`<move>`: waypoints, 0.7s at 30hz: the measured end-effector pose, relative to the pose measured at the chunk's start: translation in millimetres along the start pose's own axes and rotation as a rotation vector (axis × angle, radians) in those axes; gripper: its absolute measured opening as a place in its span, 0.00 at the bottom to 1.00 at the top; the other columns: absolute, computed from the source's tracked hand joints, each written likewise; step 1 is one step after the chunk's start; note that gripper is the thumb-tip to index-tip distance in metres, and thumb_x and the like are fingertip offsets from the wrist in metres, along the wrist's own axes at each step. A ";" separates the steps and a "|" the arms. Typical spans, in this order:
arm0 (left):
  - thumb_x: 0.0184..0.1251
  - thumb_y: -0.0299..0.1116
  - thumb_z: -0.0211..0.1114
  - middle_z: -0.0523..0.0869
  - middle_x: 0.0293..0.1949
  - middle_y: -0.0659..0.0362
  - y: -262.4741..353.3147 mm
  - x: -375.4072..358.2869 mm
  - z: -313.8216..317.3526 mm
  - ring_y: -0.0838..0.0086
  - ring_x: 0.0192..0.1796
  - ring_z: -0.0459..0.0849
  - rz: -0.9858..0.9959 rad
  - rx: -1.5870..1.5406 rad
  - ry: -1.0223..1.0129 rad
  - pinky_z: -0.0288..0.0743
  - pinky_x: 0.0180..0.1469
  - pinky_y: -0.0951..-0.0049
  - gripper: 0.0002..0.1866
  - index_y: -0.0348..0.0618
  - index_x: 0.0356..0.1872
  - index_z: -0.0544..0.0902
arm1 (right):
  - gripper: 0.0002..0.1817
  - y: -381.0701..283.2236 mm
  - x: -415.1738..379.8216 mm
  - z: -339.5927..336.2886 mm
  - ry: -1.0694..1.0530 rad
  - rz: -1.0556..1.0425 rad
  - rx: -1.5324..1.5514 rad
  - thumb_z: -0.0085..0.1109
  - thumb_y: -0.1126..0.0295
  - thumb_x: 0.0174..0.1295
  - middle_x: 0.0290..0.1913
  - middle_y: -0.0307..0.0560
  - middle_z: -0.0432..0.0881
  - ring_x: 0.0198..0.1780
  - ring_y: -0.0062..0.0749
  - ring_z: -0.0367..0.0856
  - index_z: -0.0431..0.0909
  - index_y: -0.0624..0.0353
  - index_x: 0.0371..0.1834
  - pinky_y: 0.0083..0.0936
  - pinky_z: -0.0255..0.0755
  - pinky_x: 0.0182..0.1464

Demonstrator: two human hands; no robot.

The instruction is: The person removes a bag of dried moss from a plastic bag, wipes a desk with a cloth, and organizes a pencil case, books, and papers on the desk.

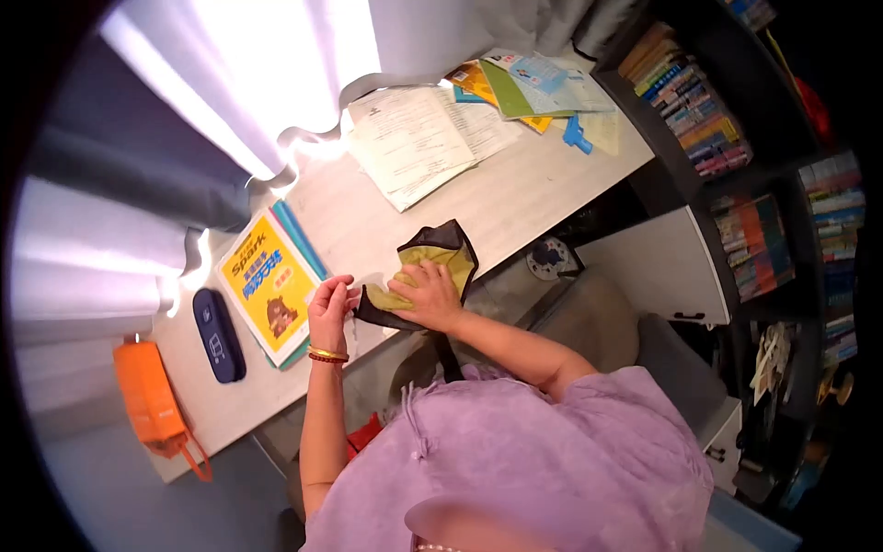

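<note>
A yellow-green cloth item with black edging (447, 261) lies near the front edge of the desk, partly hanging toward the person. My right hand (430, 293) rests on it with the fingers spread over the yellow-green fabric. At the item's left corner is my left hand (332, 302), its fingers curled and pinching the black edge. A gold bracelet and a red one circle the left wrist. Part of the fabric is hidden beneath the right hand.
Left on the desk (368, 247) lie a yellow book (268, 285), a dark blue case (218, 335) and an orange bag (150, 391). Papers (409, 143), more booklets (543, 87) and a blue object (578, 135) lie farther back. Bookshelves (685, 101) stand at right.
</note>
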State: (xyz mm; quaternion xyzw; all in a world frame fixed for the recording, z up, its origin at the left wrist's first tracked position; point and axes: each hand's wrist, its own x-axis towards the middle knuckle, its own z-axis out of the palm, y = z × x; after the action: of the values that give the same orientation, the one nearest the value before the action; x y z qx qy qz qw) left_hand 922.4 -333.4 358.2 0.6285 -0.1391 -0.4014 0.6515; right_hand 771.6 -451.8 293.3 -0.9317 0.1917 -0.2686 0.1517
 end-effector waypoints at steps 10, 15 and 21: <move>0.62 0.33 0.57 0.78 0.41 0.61 -4.1 89.6 4.1 0.77 0.40 0.77 -0.201 -0.098 0.078 0.73 0.41 0.78 0.12 0.40 0.44 0.75 | 0.24 211.1 -5.4 -111.4 -0.255 -0.030 -0.200 0.61 0.60 0.42 0.54 0.43 0.67 0.56 0.45 0.62 0.73 0.42 0.47 0.39 0.57 0.58; 0.60 0.34 0.60 0.77 0.37 0.61 -19.8 130.2 25.6 0.75 0.36 0.76 -0.276 -0.222 0.143 0.74 0.39 0.77 0.16 0.40 0.48 0.72 | 0.26 316.1 4.5 -168.2 -0.352 0.248 -0.188 0.63 0.63 0.44 0.59 0.47 0.62 0.61 0.46 0.57 0.72 0.46 0.51 0.36 0.52 0.63; 0.59 0.36 0.60 0.77 0.34 0.62 -25.8 180.1 72.0 0.78 0.35 0.75 -0.253 -0.258 0.297 0.71 0.36 0.79 0.19 0.42 0.50 0.69 | 0.24 320.3 76.4 -206.3 -0.459 0.234 -0.293 0.60 0.58 0.49 0.62 0.45 0.61 0.65 0.45 0.53 0.74 0.51 0.50 0.40 0.51 0.63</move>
State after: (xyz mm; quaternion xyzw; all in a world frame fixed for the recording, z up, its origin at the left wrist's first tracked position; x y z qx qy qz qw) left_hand 979.0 -507.1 288.4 0.6045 0.0905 -0.3974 0.6844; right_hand 627.8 -804.4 370.6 -0.9516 0.2955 -0.0010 0.0850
